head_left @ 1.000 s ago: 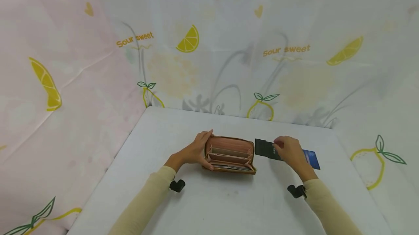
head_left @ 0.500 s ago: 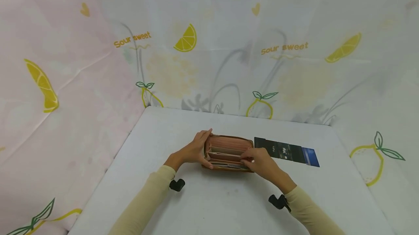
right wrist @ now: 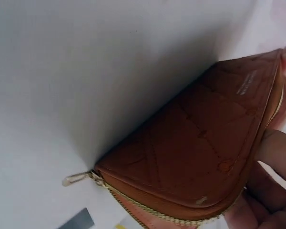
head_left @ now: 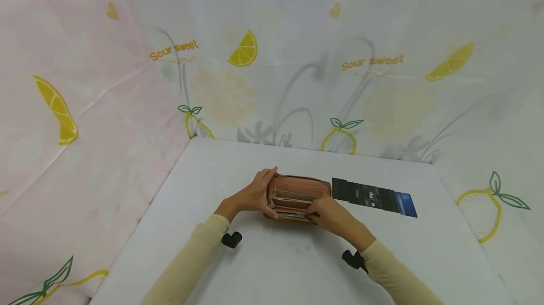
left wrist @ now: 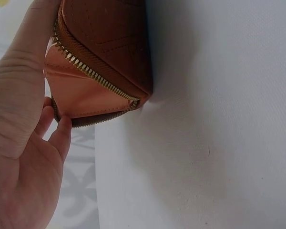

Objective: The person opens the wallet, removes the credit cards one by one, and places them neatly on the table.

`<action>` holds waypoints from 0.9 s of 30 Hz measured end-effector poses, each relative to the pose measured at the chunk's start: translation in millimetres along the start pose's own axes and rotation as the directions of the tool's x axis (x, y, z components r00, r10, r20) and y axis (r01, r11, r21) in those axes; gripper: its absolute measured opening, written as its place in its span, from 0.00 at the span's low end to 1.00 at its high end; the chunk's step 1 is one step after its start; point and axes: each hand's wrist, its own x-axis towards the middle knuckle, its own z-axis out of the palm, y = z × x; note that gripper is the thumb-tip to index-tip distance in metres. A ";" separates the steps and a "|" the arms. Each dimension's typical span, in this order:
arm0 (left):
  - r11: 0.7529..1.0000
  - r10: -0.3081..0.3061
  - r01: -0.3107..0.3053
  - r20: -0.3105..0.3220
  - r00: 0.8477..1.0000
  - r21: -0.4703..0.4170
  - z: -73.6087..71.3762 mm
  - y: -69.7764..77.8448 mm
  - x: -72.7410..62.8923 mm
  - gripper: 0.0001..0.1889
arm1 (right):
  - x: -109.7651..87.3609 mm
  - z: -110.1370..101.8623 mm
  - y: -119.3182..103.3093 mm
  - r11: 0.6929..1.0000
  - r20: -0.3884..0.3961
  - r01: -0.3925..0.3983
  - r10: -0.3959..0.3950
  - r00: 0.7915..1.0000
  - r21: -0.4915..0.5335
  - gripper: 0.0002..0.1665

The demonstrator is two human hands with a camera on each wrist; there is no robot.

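A brown zip-around wallet [head_left: 299,185] stands unzipped on the white table, its pink compartments facing up. At its left end my left hand [head_left: 251,195] holds it, thumb at the front edge and fingers at the back. In the left wrist view, fingertips [left wrist: 62,136] touch the zipped rim beside the pink gusset. My right hand [head_left: 333,213] has its bent fingers at the front compartment, where pale edges of flat items show. Seen from the right wrist, the fingers [right wrist: 276,152] reach over the wallet's rim; what lies between their tips is hidden.
Several overlapping cards lie in a row right of the wallet: black cards [head_left: 354,192], one marked "Vip", and a blue card [head_left: 406,204] at the right end. A zip pull [right wrist: 76,179] hangs from the wallet's corner. A lemon-print cloth [head_left: 293,83] rises behind the table [head_left: 263,267].
My right hand has left the row of cards, moved left to the wallet and then slightly further along its front compartment. The left hand keeps its hold on the wallet.
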 end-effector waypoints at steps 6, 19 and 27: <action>1.000 0.017 -0.016 -0.013 1.000 0.016 -0.2 -0.5 0.2 0.76 | 3.7 0.5 -19.5 0.948 0.049 -0.040 0.058 0.997 -0.317 0.07; 1.000 0.006 -0.006 0.013 1.000 0.007 -1.9 3.1 2.7 0.75 | 3.1 12.0 -22.8 0.890 -0.059 0.006 -0.037 0.998 -0.456 0.13; 1.000 -0.026 0.026 0.028 0.999 -0.010 -5.3 3.7 0.0 0.75 | -1.3 12.5 -17.8 0.911 -0.089 0.046 -0.090 0.992 -0.411 0.08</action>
